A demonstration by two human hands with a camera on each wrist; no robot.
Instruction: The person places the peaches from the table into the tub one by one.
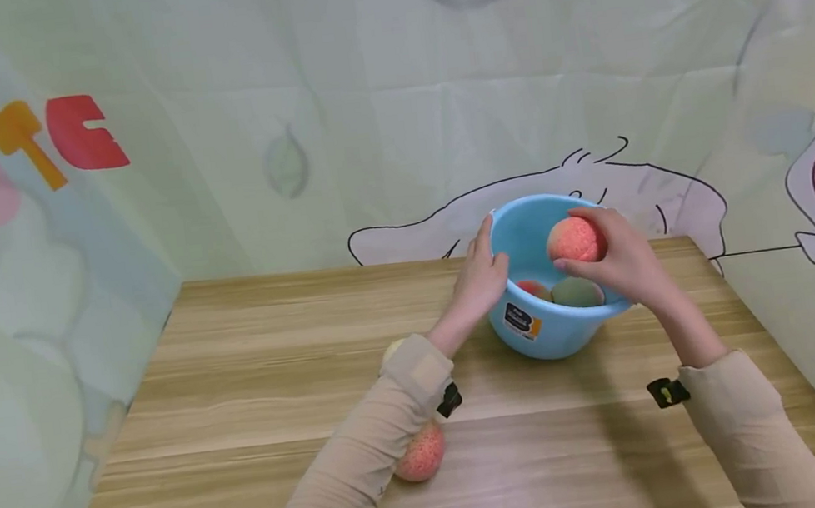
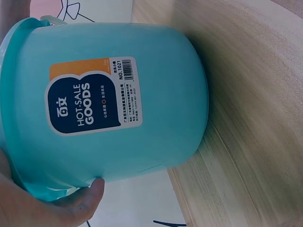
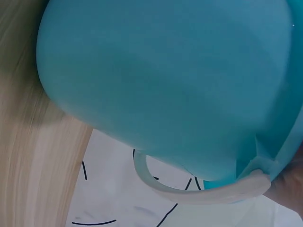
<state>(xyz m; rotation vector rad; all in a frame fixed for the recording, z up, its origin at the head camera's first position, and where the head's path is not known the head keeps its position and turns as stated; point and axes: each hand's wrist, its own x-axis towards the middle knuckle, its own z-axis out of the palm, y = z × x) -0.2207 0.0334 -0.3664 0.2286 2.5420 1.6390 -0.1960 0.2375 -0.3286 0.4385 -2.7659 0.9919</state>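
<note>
A light blue bucket [image 1: 556, 339] stands near the table's far edge, its label facing front. My left hand [image 1: 479, 283] grips the bucket's left rim; in the left wrist view its thumb lies against the outer wall. Over the bucket's opening, at the right, my right hand [image 1: 627, 262] holds a pink speckled ball [image 1: 574, 241] between thumb and fingers. Inside the bucket lie a greenish round item [image 1: 578, 292] and a reddish one [image 1: 535, 290], partly hidden by the wall. The right wrist view shows the bucket's white handle [image 3: 208, 194] hanging below the rim, but not the held ball.
Another pink speckled ball [image 1: 423, 453] sits on the wooden table [image 1: 255, 372], partly behind the left sleeve. A sliver of a pale yellow item [image 1: 392, 350] shows beside the left cuff. A printed cloth backdrop [image 1: 218, 183] rises behind the table and along both sides.
</note>
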